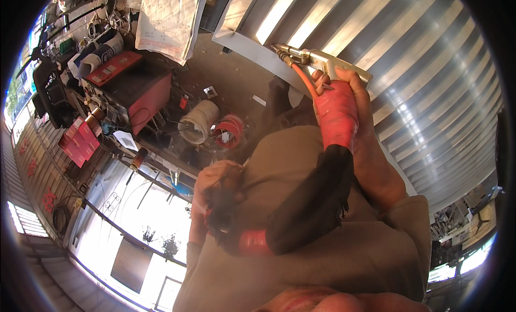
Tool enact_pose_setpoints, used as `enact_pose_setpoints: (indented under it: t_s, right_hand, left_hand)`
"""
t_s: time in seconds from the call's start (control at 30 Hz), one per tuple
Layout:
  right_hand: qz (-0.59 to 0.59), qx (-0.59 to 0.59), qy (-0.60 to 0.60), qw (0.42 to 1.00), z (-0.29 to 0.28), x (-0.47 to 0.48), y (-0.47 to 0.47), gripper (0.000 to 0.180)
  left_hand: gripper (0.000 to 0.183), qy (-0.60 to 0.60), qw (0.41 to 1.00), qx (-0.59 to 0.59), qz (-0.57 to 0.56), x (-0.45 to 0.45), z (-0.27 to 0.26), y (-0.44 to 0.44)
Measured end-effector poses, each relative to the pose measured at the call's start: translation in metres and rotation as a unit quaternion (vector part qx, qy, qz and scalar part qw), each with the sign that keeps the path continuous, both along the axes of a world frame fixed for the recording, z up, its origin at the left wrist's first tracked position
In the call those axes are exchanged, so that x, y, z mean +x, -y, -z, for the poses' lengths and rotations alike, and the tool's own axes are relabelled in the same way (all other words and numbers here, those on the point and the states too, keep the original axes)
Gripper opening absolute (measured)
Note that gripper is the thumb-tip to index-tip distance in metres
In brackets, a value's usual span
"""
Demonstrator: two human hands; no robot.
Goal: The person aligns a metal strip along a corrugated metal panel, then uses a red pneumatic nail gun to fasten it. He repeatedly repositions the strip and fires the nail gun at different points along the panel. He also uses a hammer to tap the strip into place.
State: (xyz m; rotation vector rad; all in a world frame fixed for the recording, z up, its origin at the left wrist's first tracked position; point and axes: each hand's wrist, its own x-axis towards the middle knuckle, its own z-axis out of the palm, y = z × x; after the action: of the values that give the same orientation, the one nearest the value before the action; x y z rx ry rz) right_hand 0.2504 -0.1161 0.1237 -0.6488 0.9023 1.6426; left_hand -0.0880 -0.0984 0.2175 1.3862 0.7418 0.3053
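Note:
My right hand (342, 82) grips a silver metal air tool (322, 60) with an orange hose (303, 79) at its fitting. The tool's nose points left, at the edge of a large ribbed metal panel (354, 26). Red wrapping (338, 112) lies below the fingers, and a black fabric sleeve (310, 203) runs from it across my front to more red wrapping (254, 241). Low on the left, my left hand (217, 175) is closed around a dark, blurred bundle (225, 209) by the sleeve's lower end; its fingertips are partly hidden.
Left of me are a white bucket (199, 122) and a red bucket (229, 130) on the floor, near a red and black cabinet (133, 86). Hanging paper sheets (167, 26) bear writing. The metal panel fills the right side. Small scraps lie on the floor.

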Motion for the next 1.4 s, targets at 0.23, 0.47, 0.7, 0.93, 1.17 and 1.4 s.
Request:
enact_pose_setpoints:
  t_s: [0.23, 0.47, 0.7, 0.93, 1.17, 1.4]
  right_hand:
    - [0.003, -0.058, -0.038, 0.998, -0.007, -0.001, -0.008, 0.034]
    - [-0.026, -0.038, -0.064, 0.997, -0.008, 0.002, -0.01, 0.034]
    - [-0.023, -0.049, -0.077, 0.996, -0.009, 0.002, -0.013, 0.033]
    - [-0.008, -0.06, -0.023, 0.998, -0.009, 0.005, -0.002, 0.034]
    - [0.081, 0.044, 0.072, 0.993, -0.011, 0.046, 0.014, 0.037]
    - [0.089, 0.102, 0.391, 0.91, 0.018, 0.1, 0.016, 0.063]
  left_hand:
    - [0.028, 0.041, 0.999, 0.005, 0.01, 0.0, 0.004, -0.007]
    - [0.027, 0.039, 0.999, 0.001, 0.008, 0.0, 0.006, -0.009]
    - [0.028, 0.037, 0.999, 0.005, 0.004, 0.001, 0.006, -0.008]
    - [0.031, 0.035, 0.999, 0.012, 0.002, -0.005, 0.009, -0.003]
    - [0.039, 0.01, 0.998, -0.055, 0.028, -0.005, 0.04, -0.018]
    - [0.085, -0.241, 0.962, 0.094, 0.082, 0.033, 0.098, -0.099]
